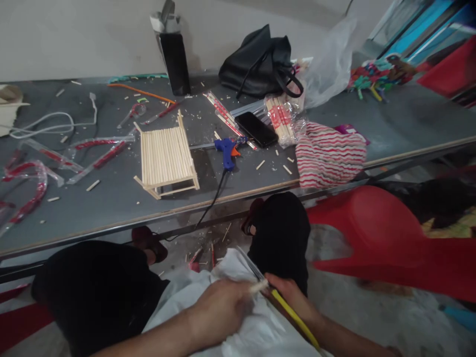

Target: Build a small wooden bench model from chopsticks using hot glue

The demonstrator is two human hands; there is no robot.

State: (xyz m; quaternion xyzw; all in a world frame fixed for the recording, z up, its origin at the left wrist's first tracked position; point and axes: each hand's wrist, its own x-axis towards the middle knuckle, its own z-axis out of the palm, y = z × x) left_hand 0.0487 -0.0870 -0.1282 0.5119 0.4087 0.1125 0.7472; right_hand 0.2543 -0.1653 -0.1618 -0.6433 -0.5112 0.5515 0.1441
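Observation:
Over my lap, my left hand (223, 307) is closed round a short pale wooden stick (259, 286), whose end sticks out towards my right hand. My right hand (292, 296) grips a yellow-handled cutting tool (293, 315), its long metal blade pointing up and left. The stick's end lies close to the tool where blade and handle meet; whether they touch is blurred. White cloth (256, 327) covers my lap under both hands. On the table stands a small chair-like frame (165, 156) built of pale sticks, beside a blue glue gun (226, 152).
The grey table (111, 208) carries stick offcuts, plastic wrappers (100, 161), a phone (256, 129), packed chopsticks (280, 119), a black bag (260, 64), a bottle (174, 62) and striped cloth (330, 156). The glue gun's cord hangs over the edge. A red chair (386, 223) stands right.

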